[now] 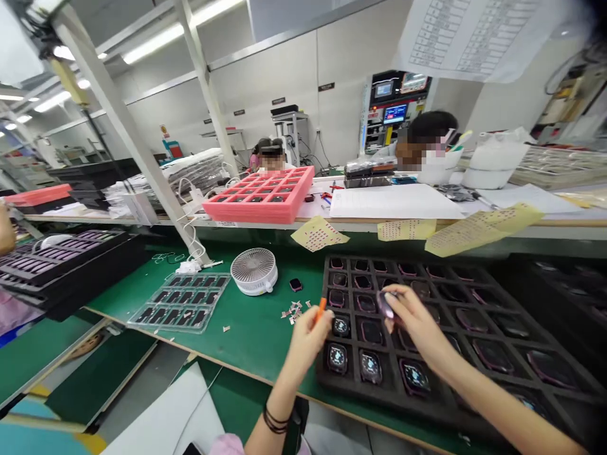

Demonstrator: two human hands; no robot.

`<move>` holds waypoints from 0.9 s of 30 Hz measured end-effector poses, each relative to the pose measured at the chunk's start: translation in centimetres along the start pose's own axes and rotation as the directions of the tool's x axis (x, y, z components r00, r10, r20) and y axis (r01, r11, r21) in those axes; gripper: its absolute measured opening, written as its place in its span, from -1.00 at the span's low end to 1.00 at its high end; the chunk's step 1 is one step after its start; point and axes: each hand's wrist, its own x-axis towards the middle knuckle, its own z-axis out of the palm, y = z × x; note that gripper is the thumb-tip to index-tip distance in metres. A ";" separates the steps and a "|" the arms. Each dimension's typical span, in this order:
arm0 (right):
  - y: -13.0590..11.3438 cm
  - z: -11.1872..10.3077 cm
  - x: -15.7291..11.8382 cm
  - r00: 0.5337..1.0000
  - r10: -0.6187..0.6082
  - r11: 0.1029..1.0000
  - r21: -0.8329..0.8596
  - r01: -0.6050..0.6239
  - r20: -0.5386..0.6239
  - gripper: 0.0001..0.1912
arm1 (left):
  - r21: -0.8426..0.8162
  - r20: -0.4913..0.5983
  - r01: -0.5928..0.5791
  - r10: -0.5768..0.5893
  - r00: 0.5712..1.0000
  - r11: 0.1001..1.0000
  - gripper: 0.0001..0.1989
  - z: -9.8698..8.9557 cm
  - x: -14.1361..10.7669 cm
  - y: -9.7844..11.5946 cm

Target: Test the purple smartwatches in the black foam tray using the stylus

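My right hand (415,316) grips a smartwatch case (385,304) above the black foam tray (327,373); part of the case is hidden by my fingers. An orange stick-like tool (321,308) pokes up from my closed left hand (306,341), beside the tray's left edge. The tray's compartments hold several watch cases with purplish edges. Along its near left side, a watch (337,358) and a few others show lit faces. One more watch case (296,285) lies on the green bench, near a scatter of small pale pieces (294,312).
A round white fan (255,272) stands beside a clear plastic tray (177,303) of dark parts. On the shelf above are a pink foam tray (258,196) and papers (389,201). Yellow dotted sheets (320,234) hang from its edge. Stacked black trays (61,265) stand left; other people sit opposite.
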 end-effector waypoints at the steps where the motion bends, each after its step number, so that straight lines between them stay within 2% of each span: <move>1: 0.1 -1.4 1.2 0.996 -0.062 0.997 -0.057 0.058 -0.068 -0.53 | 0.121 -0.056 -0.049 0.056 0.997 0.991 -0.56 -1.4 0.3 -0.3; 3: 0.5 -4.1 3.2 0.980 -0.162 0.963 -0.238 0.130 -0.118 -0.57 | 0.379 -0.132 -0.077 0.136 0.982 0.922 -0.60 -3.9 1.2 -1.0; 5: 1.2 -6.0 4.7 0.970 -0.237 0.854 -0.486 0.187 -0.043 -0.69 | 0.588 -0.174 -0.013 0.143 0.974 0.809 -0.64 -5.6 2.4 -2.0; 6: 1.8 -6.4 5.2 0.969 -0.246 0.772 -0.600 0.208 0.019 -0.75 | 0.653 -0.178 0.020 0.127 0.976 0.757 -0.66 -6.1 3.0 -2.6; 8: 2.8 -6.5 5.8 0.974 -0.217 0.715 -0.669 0.201 0.061 -0.84 | 0.740 -0.173 0.085 0.067 0.983 0.667 -0.70 -6.6 3.9 -3.5; 10: 3.7 -5.8 6.0 0.976 -0.190 0.670 -0.713 0.205 0.101 -0.91 | 0.776 -0.193 0.131 0.036 0.980 0.617 -0.76 -6.7 4.5 -4.2; 14: 3.9 -5.2 5.9 0.972 -0.186 0.540 -0.811 0.224 0.145 -0.94 | 0.747 -0.243 0.153 0.052 0.969 0.647 -0.73 -7.0 4.9 -4.6; 17: 3.3 -6.9 5.4 0.973 -0.216 0.415 -0.895 0.166 0.081 -0.93 | 0.707 -0.228 0.123 0.059 0.972 0.696 -0.70 -7.1 4.6 -4.3; 21: 3.7 -9.7 4.7 0.977 -0.211 0.283 -0.959 0.031 -0.030 -0.84 | 0.651 -0.150 0.041 0.076 0.986 0.758 -0.62 -6.4 3.9 -3.8; 24: 4.7 -10.6 4.5 0.984 -0.174 0.264 -0.964 0.015 -0.033 -0.81 | 0.620 -0.090 -0.010 0.083 0.992 0.785 -0.58 -5.3 3.4 -3.3; 27: 5.4 -10.8 4.9 0.988 -0.152 0.311 -0.949 0.047 -0.001 -0.84 | 0.587 -0.054 -0.058 0.111 0.992 0.807 -0.54 -4.1 2.9 -2.5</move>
